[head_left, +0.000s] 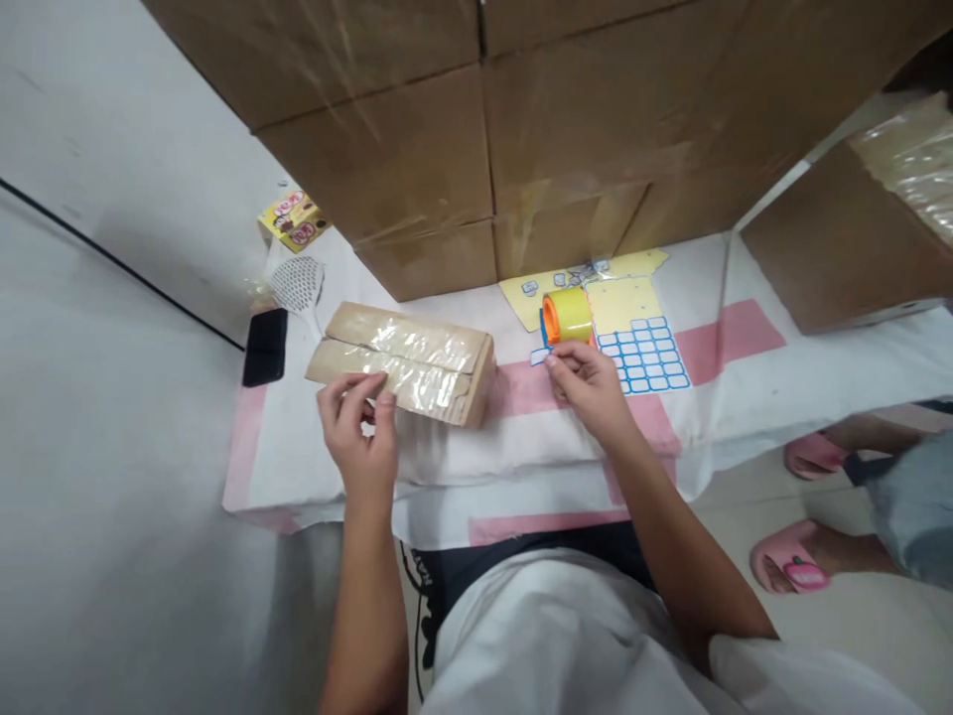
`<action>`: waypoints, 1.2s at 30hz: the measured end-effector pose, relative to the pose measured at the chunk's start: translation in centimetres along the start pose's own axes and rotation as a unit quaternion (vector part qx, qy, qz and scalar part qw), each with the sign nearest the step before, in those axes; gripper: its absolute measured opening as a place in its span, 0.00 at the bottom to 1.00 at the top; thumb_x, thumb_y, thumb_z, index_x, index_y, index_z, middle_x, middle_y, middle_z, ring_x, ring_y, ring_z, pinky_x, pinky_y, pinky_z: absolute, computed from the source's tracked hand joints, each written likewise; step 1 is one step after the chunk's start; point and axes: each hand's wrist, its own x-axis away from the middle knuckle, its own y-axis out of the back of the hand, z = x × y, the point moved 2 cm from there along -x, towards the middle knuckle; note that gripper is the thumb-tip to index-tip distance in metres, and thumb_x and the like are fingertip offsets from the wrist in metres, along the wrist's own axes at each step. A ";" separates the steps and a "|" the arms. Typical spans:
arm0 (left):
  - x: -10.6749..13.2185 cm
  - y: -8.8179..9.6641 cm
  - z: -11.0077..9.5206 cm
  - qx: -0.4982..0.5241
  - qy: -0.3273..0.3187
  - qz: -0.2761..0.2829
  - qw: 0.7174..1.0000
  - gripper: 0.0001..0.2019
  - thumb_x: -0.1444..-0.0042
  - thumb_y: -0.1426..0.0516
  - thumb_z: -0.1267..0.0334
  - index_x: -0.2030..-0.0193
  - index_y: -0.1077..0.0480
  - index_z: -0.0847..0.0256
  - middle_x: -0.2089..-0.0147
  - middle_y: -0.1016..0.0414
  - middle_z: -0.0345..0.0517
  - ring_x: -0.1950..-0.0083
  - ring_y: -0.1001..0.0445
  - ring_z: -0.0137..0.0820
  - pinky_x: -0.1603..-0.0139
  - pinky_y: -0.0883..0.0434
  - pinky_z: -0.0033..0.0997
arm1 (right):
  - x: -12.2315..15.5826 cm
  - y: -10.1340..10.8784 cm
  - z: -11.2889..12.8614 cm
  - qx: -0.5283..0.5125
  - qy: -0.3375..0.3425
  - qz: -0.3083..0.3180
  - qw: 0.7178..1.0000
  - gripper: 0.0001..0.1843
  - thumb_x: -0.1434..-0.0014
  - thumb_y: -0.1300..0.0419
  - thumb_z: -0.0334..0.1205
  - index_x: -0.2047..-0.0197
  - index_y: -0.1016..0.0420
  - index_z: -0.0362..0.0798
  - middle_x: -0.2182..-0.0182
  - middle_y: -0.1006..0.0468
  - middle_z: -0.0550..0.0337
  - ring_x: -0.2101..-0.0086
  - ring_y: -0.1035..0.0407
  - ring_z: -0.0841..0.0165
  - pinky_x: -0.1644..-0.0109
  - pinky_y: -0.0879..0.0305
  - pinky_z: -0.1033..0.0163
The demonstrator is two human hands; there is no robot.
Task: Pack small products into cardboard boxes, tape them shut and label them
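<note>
A small brown cardboard box (417, 348) lies on the cloth-covered table, clear tape shining over its top seam. My left hand (357, 427) is at its near edge, fingers bent and slightly apart, the tips seeming to touch the top. Between thumb and forefinger, my right hand (592, 387) pinches a small blue-edged white sticker label (540, 356). Just beyond that hand stands a roll of yellow tape (573, 314) with an orange core. Beside the roll lies a sheet of blue-edged labels (646, 357), its upper part bare yellow backing.
Large stacked cartons (566, 129) rise behind the work area. A phone (265, 348), a white slotted skimmer (298, 286) and a yellow printed box (293, 220) sit at the left. Another carton (841, 238) stands right. A person's pink slippers (789, 556) show on the floor.
</note>
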 end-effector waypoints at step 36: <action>0.6 -0.6 2.3 0.020 0.036 0.001 0.999 0.15 0.33 0.44 0.52 0.50 0.25 0.60 0.46 0.35 0.52 0.44 0.30 0.35 0.59 0.26 0.29 | 0.1 -5.3 -5.0 0.070 0.003 0.105 0.992 0.14 0.42 0.34 0.44 0.56 0.32 0.51 0.71 0.30 0.68 0.71 0.35 0.71 0.68 0.41 0.66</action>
